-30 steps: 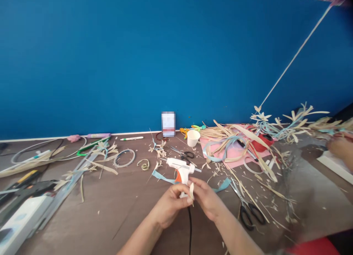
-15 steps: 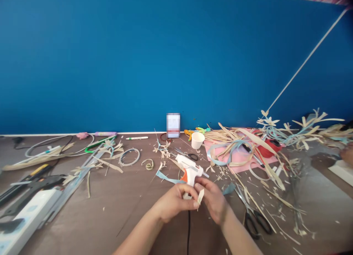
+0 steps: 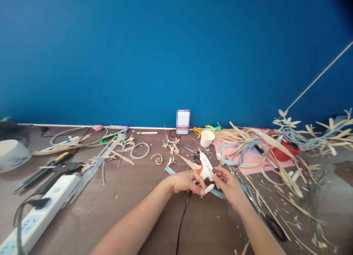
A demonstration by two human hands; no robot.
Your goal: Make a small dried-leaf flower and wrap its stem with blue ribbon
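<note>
Between the thumb and fingers of my left hand is a small pale, petal-shaped piece of dried leaf. A white glue gun with an orange trigger is just beyond my hands, its nozzle aimed toward the wall. My right hand has its fingers apart beside the gun's right side; whether the fingertips touch it I cannot tell. Under the hands a blue ribbon strip shows in part. The gun's black cord runs toward me.
A white paper cup stands behind the gun. To the right are pale leaf strips, a pink sheet and black-handled scissors. A power strip lies left. Farther back are a wire ring and a blurred upright screen.
The glue gun has turned so its nozzle points more directly away from me. My right hand has drawn back from its handle. My left hand still pinches the petal piece. The view has shifted left.
</note>
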